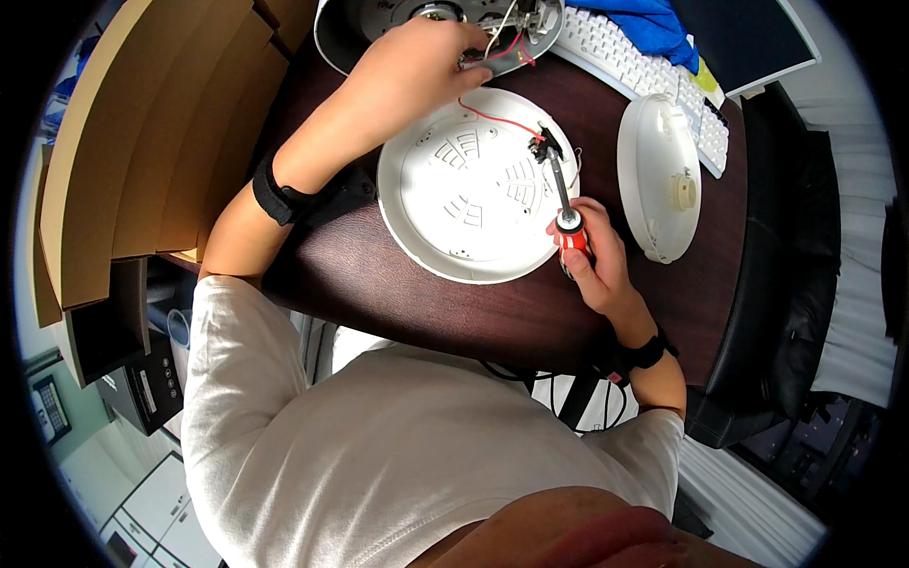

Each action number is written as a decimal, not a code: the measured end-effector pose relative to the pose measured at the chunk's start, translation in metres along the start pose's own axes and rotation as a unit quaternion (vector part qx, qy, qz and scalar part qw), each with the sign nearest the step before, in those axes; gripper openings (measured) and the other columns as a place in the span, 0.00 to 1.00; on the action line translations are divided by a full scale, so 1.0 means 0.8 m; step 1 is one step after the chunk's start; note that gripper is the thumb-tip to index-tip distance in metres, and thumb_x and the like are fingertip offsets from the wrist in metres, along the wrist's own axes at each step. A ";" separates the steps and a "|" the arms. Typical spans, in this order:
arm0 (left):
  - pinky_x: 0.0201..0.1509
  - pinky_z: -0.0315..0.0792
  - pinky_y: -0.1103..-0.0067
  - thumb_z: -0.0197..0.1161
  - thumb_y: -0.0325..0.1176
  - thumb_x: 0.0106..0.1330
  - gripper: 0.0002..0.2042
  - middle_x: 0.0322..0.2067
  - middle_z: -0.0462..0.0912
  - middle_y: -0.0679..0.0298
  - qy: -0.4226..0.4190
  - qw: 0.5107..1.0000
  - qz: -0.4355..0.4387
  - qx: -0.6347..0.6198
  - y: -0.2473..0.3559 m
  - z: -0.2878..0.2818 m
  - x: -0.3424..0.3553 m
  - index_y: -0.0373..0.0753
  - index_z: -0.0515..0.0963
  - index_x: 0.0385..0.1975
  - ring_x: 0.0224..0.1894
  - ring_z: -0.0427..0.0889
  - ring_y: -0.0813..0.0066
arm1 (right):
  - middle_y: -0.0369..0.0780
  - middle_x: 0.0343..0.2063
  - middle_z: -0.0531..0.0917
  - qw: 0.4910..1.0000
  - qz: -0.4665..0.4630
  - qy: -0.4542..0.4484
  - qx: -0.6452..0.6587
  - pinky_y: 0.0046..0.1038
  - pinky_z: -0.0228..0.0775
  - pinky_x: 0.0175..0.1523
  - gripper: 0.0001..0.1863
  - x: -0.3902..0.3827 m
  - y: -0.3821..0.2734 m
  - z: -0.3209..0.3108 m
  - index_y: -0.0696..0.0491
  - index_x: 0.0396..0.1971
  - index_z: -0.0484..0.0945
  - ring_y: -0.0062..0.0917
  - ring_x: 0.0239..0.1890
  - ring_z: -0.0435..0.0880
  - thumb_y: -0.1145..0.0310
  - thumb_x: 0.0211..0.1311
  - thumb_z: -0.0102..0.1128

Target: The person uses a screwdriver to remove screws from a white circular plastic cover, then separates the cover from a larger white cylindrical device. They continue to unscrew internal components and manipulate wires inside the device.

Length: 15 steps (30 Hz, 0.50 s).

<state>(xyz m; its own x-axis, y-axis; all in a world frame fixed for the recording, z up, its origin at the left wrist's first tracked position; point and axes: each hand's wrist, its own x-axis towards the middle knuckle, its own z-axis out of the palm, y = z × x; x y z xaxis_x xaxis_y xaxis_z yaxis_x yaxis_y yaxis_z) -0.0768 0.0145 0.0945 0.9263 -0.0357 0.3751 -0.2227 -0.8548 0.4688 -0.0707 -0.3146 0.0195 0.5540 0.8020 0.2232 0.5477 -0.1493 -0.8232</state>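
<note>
My right hand (598,256) grips a screwdriver (572,230) by its red and black handle. The shaft slants up and away, and its tip meets a small black part (544,145) at the right rim of a round white plastic base (426,204) with vent slots. A red wire (502,119) runs from that part towards my left hand (431,64). At the near edge of a grey metal housing (343,33) with wires inside, the left hand's fingers are closed; what they hold is hidden.
On the right an oval-looking white cover (653,180) rests on the dark wooden table (331,275). Behind it lie a white keyboard (606,47), blue cloth (653,24) and a dark screen (748,38). Cardboard boxes (161,142) stand along the left, a black chair (786,256) on the right.
</note>
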 end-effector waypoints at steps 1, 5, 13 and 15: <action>0.21 0.71 0.78 0.64 0.35 0.69 0.11 0.18 0.81 0.59 -0.004 1.000 0.002 0.002 0.000 0.000 0.001 0.34 0.82 0.44 0.15 0.78 0.76 | 0.53 0.52 0.76 1.000 -0.003 0.000 -0.003 0.40 0.66 0.62 0.25 0.000 0.000 0.000 0.65 0.57 0.69 0.45 0.58 0.73 0.62 0.69 0.58; 0.24 0.71 0.79 0.64 0.34 0.69 0.10 0.18 0.81 0.59 -0.017 1.000 -0.018 -0.003 0.004 -0.014 0.010 0.34 0.82 0.41 0.19 0.81 0.76 | 0.53 0.52 0.76 1.000 0.018 0.006 0.012 0.41 0.66 0.62 0.25 -0.004 0.000 0.001 0.65 0.57 0.69 0.46 0.58 0.73 0.62 0.69 0.58; 0.22 0.69 0.83 0.61 0.37 0.73 0.11 0.22 0.84 0.62 0.080 0.984 -0.086 -0.133 0.004 -0.019 0.015 0.34 0.82 0.40 0.26 0.84 0.82 | 0.52 0.51 0.77 1.000 -0.007 -0.001 -0.012 0.42 0.65 0.63 0.24 0.001 -0.001 -0.002 0.64 0.56 0.71 0.47 0.58 0.73 0.62 0.68 0.57; 0.21 0.68 0.85 0.62 0.38 0.73 0.12 0.23 0.84 0.64 0.096 0.982 -0.085 -0.139 -0.005 -0.019 0.017 0.35 0.83 0.42 0.26 0.83 0.85 | 0.52 0.51 0.77 1.000 -0.013 -0.002 -0.013 0.43 0.65 0.63 0.24 0.002 -0.001 -0.002 0.65 0.56 0.71 0.47 0.58 0.73 0.62 0.68 0.57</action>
<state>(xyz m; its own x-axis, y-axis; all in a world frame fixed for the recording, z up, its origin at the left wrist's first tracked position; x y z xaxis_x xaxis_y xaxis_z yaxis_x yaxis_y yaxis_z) -0.0675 0.0254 0.1097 0.8887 0.2171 0.4038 -0.1686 -0.6643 0.7282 -0.0692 -0.3141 0.0215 0.5376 0.8077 0.2422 0.5784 -0.1442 -0.8029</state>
